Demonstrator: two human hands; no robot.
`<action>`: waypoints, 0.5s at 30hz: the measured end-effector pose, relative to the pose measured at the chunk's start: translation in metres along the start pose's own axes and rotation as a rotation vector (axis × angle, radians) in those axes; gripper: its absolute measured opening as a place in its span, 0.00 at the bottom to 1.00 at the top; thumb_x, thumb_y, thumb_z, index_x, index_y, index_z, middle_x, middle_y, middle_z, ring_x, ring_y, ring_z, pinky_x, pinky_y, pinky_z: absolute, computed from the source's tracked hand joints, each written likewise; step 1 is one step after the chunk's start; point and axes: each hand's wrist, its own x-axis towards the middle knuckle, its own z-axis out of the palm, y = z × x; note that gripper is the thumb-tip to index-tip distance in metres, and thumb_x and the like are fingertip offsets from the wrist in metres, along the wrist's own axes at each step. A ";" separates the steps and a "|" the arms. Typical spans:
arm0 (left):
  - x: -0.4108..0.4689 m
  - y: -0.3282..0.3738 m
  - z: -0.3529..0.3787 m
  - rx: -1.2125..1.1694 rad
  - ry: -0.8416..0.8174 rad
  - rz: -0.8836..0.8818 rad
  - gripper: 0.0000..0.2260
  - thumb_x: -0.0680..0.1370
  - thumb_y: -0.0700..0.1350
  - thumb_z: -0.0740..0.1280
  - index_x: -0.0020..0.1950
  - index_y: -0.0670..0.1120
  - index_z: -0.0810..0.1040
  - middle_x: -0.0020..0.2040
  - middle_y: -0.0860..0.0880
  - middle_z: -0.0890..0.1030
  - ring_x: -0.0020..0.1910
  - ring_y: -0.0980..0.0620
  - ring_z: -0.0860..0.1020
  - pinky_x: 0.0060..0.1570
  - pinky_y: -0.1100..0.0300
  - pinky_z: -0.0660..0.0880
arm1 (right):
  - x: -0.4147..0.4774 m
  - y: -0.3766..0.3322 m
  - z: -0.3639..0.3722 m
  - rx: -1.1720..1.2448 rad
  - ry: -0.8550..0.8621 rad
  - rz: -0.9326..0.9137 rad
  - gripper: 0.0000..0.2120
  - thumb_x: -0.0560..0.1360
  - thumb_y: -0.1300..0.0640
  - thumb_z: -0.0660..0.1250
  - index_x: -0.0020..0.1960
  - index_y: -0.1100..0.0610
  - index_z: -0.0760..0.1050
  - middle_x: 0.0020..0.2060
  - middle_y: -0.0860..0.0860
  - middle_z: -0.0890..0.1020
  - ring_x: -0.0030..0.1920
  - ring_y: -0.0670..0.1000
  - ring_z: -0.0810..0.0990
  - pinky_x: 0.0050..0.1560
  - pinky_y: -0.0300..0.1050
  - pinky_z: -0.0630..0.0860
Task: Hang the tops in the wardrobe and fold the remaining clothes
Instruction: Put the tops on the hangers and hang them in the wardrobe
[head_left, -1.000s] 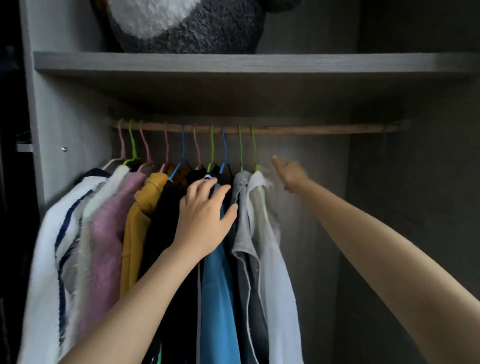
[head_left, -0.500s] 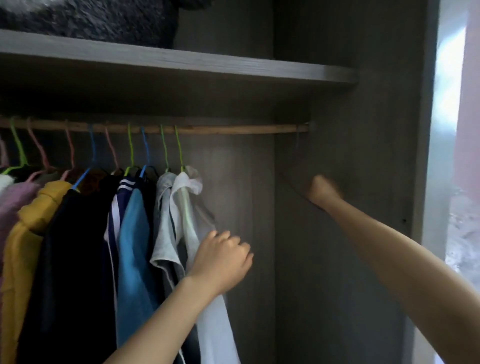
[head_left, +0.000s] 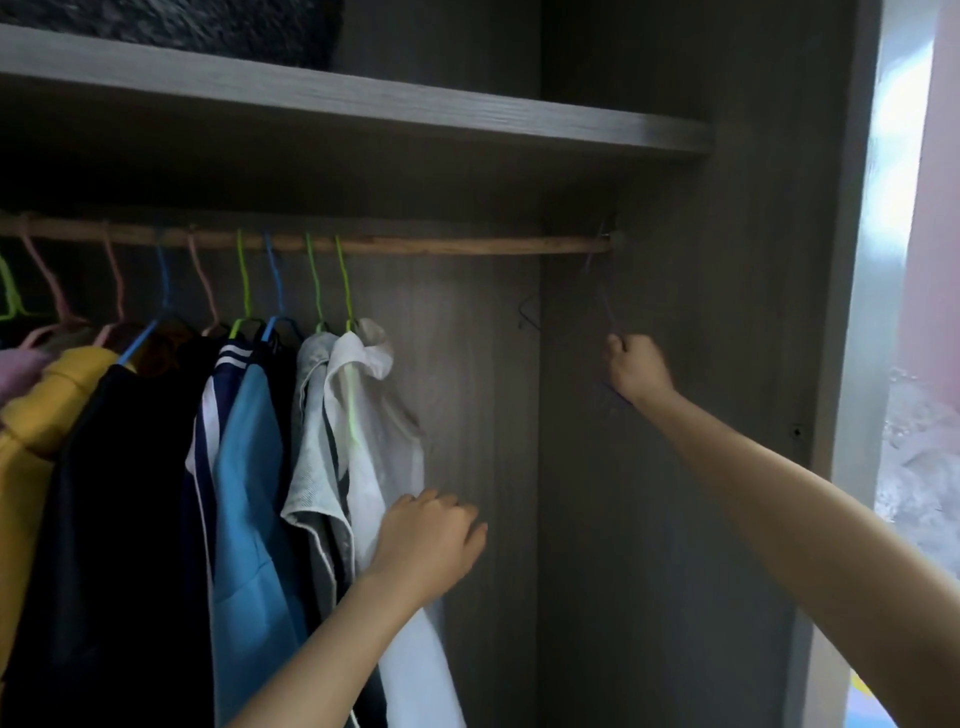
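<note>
1. 2 hands in view. R hand (head_left: 636, 369) is clamping 1 thin, dark empty hanger (head_left: 605, 306), which is hanging from the rail (head_left: 441, 244) end just above it. The wire is hard to see vs the dark wall.
2. L hand (head_left: 428, 540) is lying against the white top (head_left: 374, 457), fingers curled. Can't tell if it's pinching cloth.
3. Left of L hand, 9 coloured hanger hooks (head_left: 241, 270) are showing. Approx 6 more tops are hanging: grey (head_left: 311, 415), blue (head_left: 249, 493), navy-striped (head_left: 228, 364), black (head_left: 119, 493), yellow (head_left: 31, 415), pink (head_left: 15, 369). The frame edge is cutting the last 2.
4. Above both hands, 1 shelf (head_left: 363, 104) is carrying a fuzzy dark thing (head_left: 182, 21), cropped.
</note>
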 end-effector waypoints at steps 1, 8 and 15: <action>0.001 0.003 0.000 -0.018 0.015 -0.008 0.18 0.81 0.52 0.53 0.49 0.43 0.78 0.50 0.45 0.80 0.54 0.46 0.75 0.47 0.57 0.66 | -0.001 -0.003 -0.007 -0.003 0.013 -0.016 0.18 0.82 0.57 0.53 0.54 0.71 0.75 0.51 0.68 0.78 0.53 0.64 0.77 0.42 0.47 0.66; 0.018 0.032 0.012 -0.186 -0.002 -0.042 0.18 0.81 0.54 0.53 0.69 0.51 0.69 0.64 0.51 0.74 0.65 0.50 0.69 0.59 0.59 0.66 | -0.034 -0.009 -0.057 0.007 0.057 -0.031 0.20 0.81 0.58 0.56 0.30 0.58 0.67 0.33 0.58 0.72 0.40 0.51 0.69 0.34 0.44 0.54; 0.011 0.051 0.014 -0.457 -0.029 -0.126 0.35 0.79 0.54 0.60 0.77 0.53 0.40 0.77 0.45 0.48 0.75 0.40 0.51 0.71 0.50 0.57 | -0.120 0.019 -0.102 0.002 -0.063 0.065 0.18 0.80 0.59 0.59 0.32 0.62 0.72 0.20 0.45 0.66 0.20 0.42 0.63 0.24 0.35 0.58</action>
